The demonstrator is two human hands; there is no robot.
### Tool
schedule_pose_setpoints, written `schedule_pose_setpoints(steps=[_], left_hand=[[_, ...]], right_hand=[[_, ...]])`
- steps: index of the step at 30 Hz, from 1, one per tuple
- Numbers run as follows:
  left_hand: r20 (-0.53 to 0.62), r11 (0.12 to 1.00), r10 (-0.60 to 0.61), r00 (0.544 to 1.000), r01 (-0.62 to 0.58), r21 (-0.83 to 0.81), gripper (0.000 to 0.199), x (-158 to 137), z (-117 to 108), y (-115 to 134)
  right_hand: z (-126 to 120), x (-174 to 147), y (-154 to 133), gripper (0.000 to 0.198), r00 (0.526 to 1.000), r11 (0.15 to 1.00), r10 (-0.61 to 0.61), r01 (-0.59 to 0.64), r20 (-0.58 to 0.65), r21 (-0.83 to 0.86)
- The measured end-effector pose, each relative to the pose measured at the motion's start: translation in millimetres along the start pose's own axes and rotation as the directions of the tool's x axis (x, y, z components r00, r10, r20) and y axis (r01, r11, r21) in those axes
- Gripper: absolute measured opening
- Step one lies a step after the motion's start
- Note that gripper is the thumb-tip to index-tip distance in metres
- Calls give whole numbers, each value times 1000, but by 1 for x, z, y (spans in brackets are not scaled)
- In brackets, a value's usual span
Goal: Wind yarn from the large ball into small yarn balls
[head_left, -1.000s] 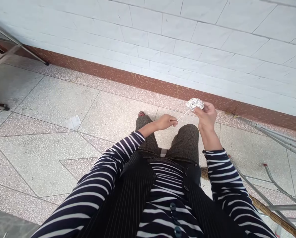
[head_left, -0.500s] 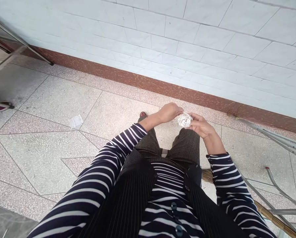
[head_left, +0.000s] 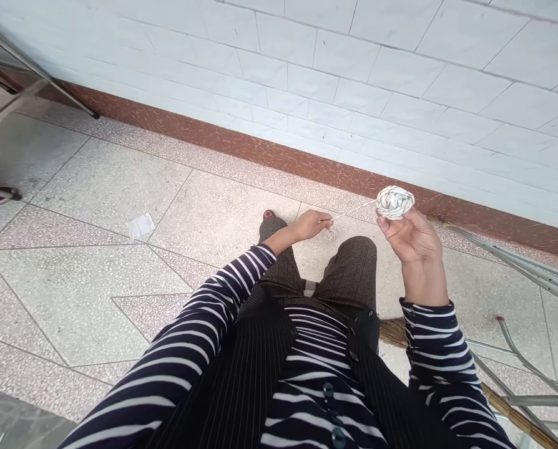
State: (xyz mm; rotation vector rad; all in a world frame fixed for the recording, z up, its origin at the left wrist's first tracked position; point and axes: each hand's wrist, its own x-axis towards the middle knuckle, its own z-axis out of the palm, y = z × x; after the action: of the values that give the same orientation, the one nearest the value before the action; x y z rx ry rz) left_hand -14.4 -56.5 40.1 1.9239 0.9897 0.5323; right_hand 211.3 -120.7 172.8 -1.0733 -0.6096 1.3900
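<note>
A ball of white string (head_left: 395,202) is in my right hand (head_left: 412,234), held up by the fingertips in front of the skirting. From the ball a taut strand (head_left: 354,211) runs left and slightly down to my left hand (head_left: 313,224). The left fingers are pinched together on that strand. Below the left fingertips shows a small loose tangle of string (head_left: 329,235); whether it hangs or lies on the floor I cannot tell. Both hands are above my knees, well apart from each other.
A white tiled wall (head_left: 307,81) with a brown skirting (head_left: 241,146) stands ahead. A scrap of white paper (head_left: 140,226) lies on the floor. Metal furniture legs (head_left: 63,93) are at the left, and a metal frame (head_left: 517,349) with a broom (head_left: 394,332) at the right.
My right hand has moved right and up with the ball, away from the left hand. The strand between them is now stretched out; before, both hands were at the ball.
</note>
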Motion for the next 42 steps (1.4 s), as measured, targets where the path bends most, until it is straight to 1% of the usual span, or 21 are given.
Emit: schedule_pose_setpoints(steps=[2, 4, 6, 7, 8, 9, 11, 13, 14, 15, 17, 19, 20, 22, 25, 27, 29, 31, 34, 38, 42], left_hand=[[25, 999, 2, 1000, -2, 35, 30, -2, -4, 9], [72, 996, 33, 997, -39, 84, 30, -5, -9, 24], [130, 986, 107, 986, -123, 116, 29, -10, -15, 42], [152, 978, 149, 977, -169, 127, 29, -12, -18, 50], [167, 967, 186, 968, -210, 142, 28, -13, -21, 58], [170, 955, 214, 962, -243, 171, 27, -14, -24, 64], [140, 918, 252, 958, -282, 278, 27, -13, -31, 73], [98, 860, 289, 952, -303, 410, 30, -9, -38, 75], [87, 828, 311, 947, -314, 464, 31, -7, -41, 74], [87, 799, 332, 939, -329, 502, 32, -5, -43, 72], [108, 762, 360, 927, -359, 539, 30, -3, -44, 65], [108, 773, 346, 932, -348, 531, 30, -2, -40, 56], [100, 797, 319, 942, -324, 509, 30, -2, -37, 50], [62, 870, 231, 971, -234, 434, 29, -1, -29, 39], [-6, 963, 90, 996, -85, 257, 26, 3, -20, 21], [-37, 985, 35, 999, -28, 167, 27, 7, -17, 10], [-48, 986, -7, 999, 15, 165, 27, 11, -17, 1], [-55, 973, -54, 997, 65, 220, 27, 12, -19, -6], [-85, 955, -106, 991, 126, 270, 28, 11, -23, -15], [-141, 952, -110, 984, 145, 270, 28, 11, -28, -22], [-202, 943, -99, 974, 157, 293, 28, 17, -40, -18]], right_hand=[[2, 4, 0, 34, 996, 996, -79, 77, -28, -50], [2, 14, 3, 41, 969, 963, -221, 199, -111, -183], [0, 26, 8, 47, 898, 864, -393, 286, -200, -415], [-1, 31, 12, 48, 863, 802, -456, 291, -219, -522], [-2, 35, 17, 48, 847, 749, -485, 274, -218, -603], [-3, 37, 23, 48, 855, 717, -476, 242, -205, -654], [-4, 36, 38, 45, 922, 714, -357, 167, -148, -680], [-4, 30, 52, 41, 985, 727, -162, 83, -53, -681], [-4, 26, 57, 39, 999, 739, -45, 37, 5, -672], [-5, 22, 60, 38, 995, 754, 71, -12, 64, -657], [-5, 15, 61, 39, 950, 787, 263, -108, 171, -608], [-7, 9, 56, 42, 902, 824, 359, -187, 238, -535], [-7, 7, 51, 44, 893, 845, 371, -211, 254, -492], [-5, 4, 43, 47, 900, 886, 352, -231, 258, -403], [1, 1, 32, 47, 932, 932, 284, -214, 225, -292], [6, 1, 27, 49, 955, 956, 231, -187, 188, -227], [12, 0, 22, 53, 971, 974, 185, -160, 153, -158], [15, 0, 17, 53, 983, 986, 146, -135, 115, -96], [16, -3, 12, 43, 991, 991, 125, -123, 54, -46], [16, -11, 9, 40, 993, 993, 120, -120, -8, 2], [13, -25, 7, 45, 993, 993, 118, -118, -16, -18]])
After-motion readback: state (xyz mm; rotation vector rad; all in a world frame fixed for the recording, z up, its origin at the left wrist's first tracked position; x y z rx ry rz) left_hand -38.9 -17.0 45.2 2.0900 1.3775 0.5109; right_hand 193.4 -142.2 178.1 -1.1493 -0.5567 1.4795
